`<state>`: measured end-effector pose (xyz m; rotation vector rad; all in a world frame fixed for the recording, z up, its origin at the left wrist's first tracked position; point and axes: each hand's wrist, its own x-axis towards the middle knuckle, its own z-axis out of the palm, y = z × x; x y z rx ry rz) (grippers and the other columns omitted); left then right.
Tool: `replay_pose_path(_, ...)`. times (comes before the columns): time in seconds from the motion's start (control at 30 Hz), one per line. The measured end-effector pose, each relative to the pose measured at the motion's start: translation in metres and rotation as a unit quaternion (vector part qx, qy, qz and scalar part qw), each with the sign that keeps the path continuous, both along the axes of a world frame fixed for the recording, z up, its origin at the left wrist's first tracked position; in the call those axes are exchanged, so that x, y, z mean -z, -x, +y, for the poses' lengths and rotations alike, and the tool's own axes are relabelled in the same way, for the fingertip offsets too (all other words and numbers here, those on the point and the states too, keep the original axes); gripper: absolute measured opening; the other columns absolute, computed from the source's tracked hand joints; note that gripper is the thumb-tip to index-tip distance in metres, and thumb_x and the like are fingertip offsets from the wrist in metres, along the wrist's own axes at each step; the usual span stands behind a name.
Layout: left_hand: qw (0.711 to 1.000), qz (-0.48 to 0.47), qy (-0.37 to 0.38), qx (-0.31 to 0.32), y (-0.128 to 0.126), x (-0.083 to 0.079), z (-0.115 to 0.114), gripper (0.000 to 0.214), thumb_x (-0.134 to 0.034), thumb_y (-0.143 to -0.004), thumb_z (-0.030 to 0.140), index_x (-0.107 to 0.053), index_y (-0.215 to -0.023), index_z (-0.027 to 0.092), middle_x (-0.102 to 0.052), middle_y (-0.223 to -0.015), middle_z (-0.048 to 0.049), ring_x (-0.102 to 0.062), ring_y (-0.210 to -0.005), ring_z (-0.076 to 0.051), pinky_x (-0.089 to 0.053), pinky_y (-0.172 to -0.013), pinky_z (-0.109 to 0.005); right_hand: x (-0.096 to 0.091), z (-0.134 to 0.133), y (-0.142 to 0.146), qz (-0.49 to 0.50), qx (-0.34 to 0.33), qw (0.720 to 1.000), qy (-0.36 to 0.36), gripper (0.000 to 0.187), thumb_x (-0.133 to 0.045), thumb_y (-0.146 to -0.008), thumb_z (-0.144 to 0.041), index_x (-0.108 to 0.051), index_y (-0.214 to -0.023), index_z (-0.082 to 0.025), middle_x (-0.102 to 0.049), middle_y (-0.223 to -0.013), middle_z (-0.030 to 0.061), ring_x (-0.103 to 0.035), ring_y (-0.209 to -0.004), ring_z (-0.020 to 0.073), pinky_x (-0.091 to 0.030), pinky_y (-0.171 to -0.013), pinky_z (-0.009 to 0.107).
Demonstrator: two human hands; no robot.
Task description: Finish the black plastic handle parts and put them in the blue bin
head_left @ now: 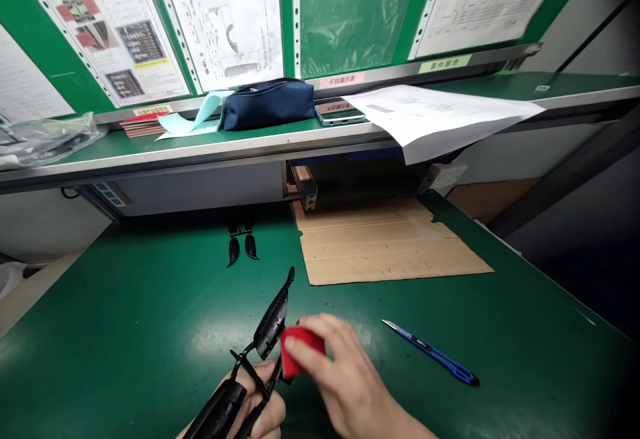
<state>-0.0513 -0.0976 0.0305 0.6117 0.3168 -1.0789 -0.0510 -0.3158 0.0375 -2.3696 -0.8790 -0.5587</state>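
Observation:
My left hand is closed around a black plastic part, a branching frame with several curved, blade-like pieces. The frame is tilted above the green bench and runs out of view at the bottom. My right hand pinches a small red block and holds it against one of the pieces on the frame's right side. That piece is mostly hidden behind the block and my fingers. To the right of my right hand, a blue craft knife lies on the bench with its blade pointing up and left.
Farther back on the bench lies another black plastic part. A flat cardboard sheet is right of it. The shelf above holds a navy pouch, a phone, paper sheets and a plastic bag.

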Motion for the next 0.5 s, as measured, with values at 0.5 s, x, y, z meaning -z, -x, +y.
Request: replay_pose_path(0.5, 0.983, -0.159, -0.092, -0.004, -0.019, 0.009, -0.007, 0.041, -0.048, -0.087, 0.048, -0.058, -0.109, 0.014, -0.047, -0.038, 0.0055, -0.038, -0.028, -0.009, -0.035, -0.040, -0.025, 0.018, 0.035, 0.011, 0.409, -0.001, 0.824, -0.393, 0.027, -0.043, -0.093, -0.045, -0.053, -0.096, -0.020, -0.056, -0.075, 0.0001, -0.052, -0.064, 0.0128, -0.046, -0.058, 0.025)
